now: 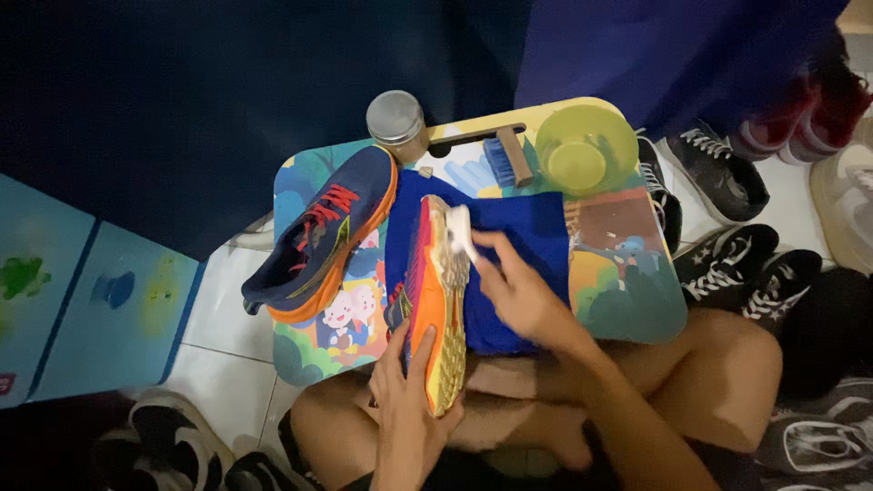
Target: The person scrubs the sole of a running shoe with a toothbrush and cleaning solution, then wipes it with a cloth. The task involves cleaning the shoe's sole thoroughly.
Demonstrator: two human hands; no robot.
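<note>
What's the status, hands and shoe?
Left hand grips orange shoe, sole up, on blue cloth. Right hand presses a small white wipe to the sole. Second shoe alongside, nothing blocking.

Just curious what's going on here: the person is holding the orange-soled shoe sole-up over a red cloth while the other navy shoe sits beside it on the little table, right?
Not quite. The head view shows the cloth under the orange-soled shoe is blue, not red. The rest holds: the left hand holds that shoe sole-up, and the navy shoe sits beside it on the little table.
</note>
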